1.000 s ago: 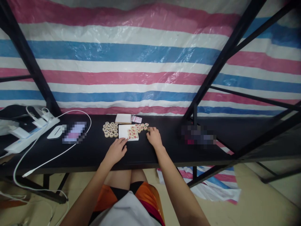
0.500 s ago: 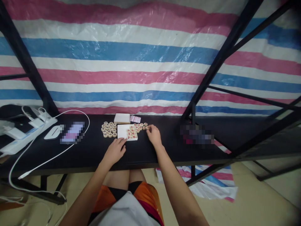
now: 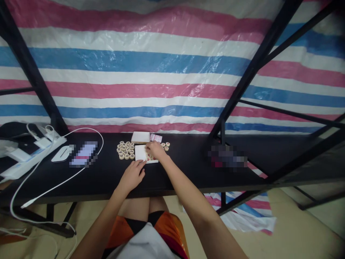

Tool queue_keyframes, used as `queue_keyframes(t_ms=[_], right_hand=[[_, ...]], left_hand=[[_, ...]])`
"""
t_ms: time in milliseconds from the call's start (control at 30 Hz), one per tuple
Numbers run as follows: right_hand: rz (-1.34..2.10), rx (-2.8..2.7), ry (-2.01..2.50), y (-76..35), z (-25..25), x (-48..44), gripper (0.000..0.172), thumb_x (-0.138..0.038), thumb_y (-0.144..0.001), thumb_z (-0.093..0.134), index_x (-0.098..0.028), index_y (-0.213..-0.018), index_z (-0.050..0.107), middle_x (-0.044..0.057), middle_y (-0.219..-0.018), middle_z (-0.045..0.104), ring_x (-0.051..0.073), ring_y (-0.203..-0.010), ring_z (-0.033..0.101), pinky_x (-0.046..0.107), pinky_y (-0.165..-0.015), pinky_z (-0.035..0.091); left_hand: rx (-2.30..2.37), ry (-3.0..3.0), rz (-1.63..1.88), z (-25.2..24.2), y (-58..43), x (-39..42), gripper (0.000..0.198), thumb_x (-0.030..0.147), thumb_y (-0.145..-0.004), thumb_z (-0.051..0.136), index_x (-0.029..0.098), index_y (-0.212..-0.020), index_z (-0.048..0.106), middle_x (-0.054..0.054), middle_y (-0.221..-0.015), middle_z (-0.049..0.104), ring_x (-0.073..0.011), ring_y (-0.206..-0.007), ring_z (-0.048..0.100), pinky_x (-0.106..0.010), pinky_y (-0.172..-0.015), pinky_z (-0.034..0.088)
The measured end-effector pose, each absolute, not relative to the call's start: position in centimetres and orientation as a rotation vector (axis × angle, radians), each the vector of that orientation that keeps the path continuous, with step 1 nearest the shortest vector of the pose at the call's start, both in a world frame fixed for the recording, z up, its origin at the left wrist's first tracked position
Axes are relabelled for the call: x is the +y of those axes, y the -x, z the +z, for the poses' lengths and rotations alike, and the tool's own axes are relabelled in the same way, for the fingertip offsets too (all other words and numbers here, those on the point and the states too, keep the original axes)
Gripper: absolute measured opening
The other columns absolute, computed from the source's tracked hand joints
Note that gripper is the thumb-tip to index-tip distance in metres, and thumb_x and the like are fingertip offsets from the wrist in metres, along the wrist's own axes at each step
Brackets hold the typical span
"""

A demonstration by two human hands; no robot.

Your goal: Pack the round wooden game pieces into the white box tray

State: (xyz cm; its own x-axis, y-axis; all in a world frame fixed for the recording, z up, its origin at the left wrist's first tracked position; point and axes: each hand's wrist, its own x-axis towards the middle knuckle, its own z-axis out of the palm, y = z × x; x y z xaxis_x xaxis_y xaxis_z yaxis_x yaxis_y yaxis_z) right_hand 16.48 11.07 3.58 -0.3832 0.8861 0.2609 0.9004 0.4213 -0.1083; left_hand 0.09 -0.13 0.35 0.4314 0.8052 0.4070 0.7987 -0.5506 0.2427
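A shallow white box (image 3: 140,152) lies on the black table, with red-marked Chinese chess pieces (image 3: 150,158) in its right part. My right hand (image 3: 157,150) is over the box's far right part, fingertips pinched on a chess piece mostly hidden by the fingers. At the near edge of the box rests my left hand (image 3: 133,175), its fingers stretched out and touching the rim. Dark-marked chess pieces (image 3: 125,150) form a cluster left of the box. A few loose red-marked pieces (image 3: 166,148) show to the right, partly behind my right hand.
Behind the box are another white box (image 3: 140,137) and a pink-and-white card (image 3: 156,138). Toward the left lie a phone (image 3: 84,154), a white cable (image 3: 58,185) and a power strip (image 3: 35,153). A blurred dark object (image 3: 226,157) is at the right.
My right hand has moved left from the loose red-marked pieces to over the white box, carrying a piece. My left hand stays at the near rim.
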Motion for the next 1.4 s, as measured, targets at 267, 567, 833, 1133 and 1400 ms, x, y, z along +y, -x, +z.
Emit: queue_keyframes(t_ms=[267,567,833,1133,1400], right_hand=[[-0.077,-2.338,1.485,-17.6,3.3,10.4,0.028,-0.025,-0.092,0.043,-0.017,-0.095,0.070,0.009,-0.109,0.064,0.020,-0.102,0.053,0.029,-0.090,0.037],[0.041,-1.800,2.003,-25.3,0.2,7.9,0.034,-0.019,-0.087,0.045,-0.020,-0.116,0.063,0.010,-0.118,0.059,0.023,-0.105,0.053,0.031,-0.088,0.041],[0.000,-1.896,1.912,-24.2,-0.1,7.4,0.044,-0.021,-0.085,0.047,-0.024,-0.128,0.053,0.008,-0.133,0.050,0.025,-0.112,0.049,0.034,-0.089,0.041],[-0.012,-1.842,1.926,-24.5,-0.1,7.5,0.019,-0.020,-0.086,0.049,-0.018,-0.101,0.061,0.009,-0.102,0.063,0.022,-0.093,0.055,0.029,-0.078,0.041],[-0.106,-2.012,1.307,-19.6,1.5,6.0,0.018,-0.022,-0.090,0.047,-0.017,-0.101,0.060,0.011,-0.105,0.063,0.023,-0.103,0.053,0.036,-0.092,0.039]], left_hand=[[1.495,-2.636,0.729,0.6,-0.2,-0.3,0.039,0.019,-0.089,0.043,0.017,-0.127,0.054,-0.009,-0.122,0.058,-0.0233,-0.107,0.052,-0.039,-0.095,0.045],[1.489,-2.641,0.771,0.2,0.0,0.0,0.039,0.020,-0.089,0.044,0.019,-0.127,0.054,-0.008,-0.122,0.059,-0.0231,-0.105,0.052,-0.039,-0.094,0.046],[1.499,-2.639,0.760,0.1,0.0,0.1,0.039,0.021,-0.090,0.043,0.019,-0.127,0.055,-0.008,-0.122,0.058,-0.0230,-0.105,0.053,-0.039,-0.093,0.046],[1.494,-2.631,0.758,0.1,0.0,0.0,0.039,0.021,-0.090,0.043,0.018,-0.128,0.054,-0.008,-0.123,0.058,-0.0233,-0.105,0.052,-0.039,-0.094,0.046],[1.464,-2.633,0.813,-0.1,0.0,0.2,0.038,0.020,-0.089,0.045,0.020,-0.126,0.055,-0.009,-0.121,0.057,-0.0238,-0.106,0.053,-0.041,-0.094,0.046]])
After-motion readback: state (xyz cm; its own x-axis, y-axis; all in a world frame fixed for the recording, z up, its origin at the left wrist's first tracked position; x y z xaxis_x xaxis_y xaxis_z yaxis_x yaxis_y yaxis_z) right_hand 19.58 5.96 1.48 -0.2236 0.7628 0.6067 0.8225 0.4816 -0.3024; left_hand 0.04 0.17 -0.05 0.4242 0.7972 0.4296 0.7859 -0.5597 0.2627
